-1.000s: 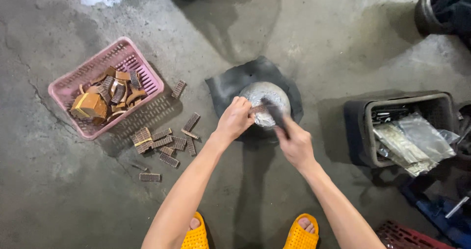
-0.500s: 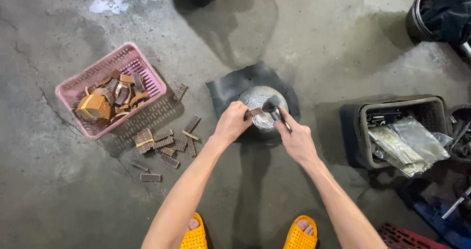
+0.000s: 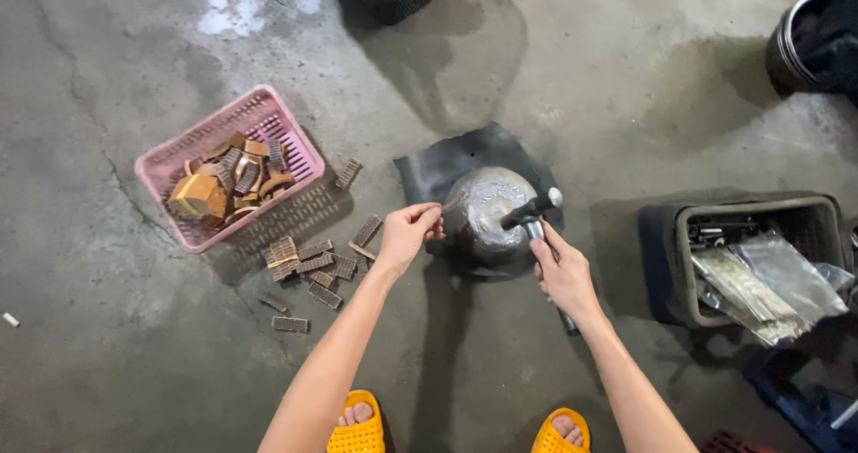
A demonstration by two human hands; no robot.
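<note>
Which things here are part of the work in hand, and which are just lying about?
In use: left hand pinching a small brown strip; right hand gripping a hammer; round metal block; black mat.
Lying about: pink basket; loose ridged pieces; dark crate.

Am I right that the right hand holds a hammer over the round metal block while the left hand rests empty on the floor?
Not quite. In the head view the left hand pinches a small strip at the metal block, off the floor. The right hand does hold the hammer.
</note>
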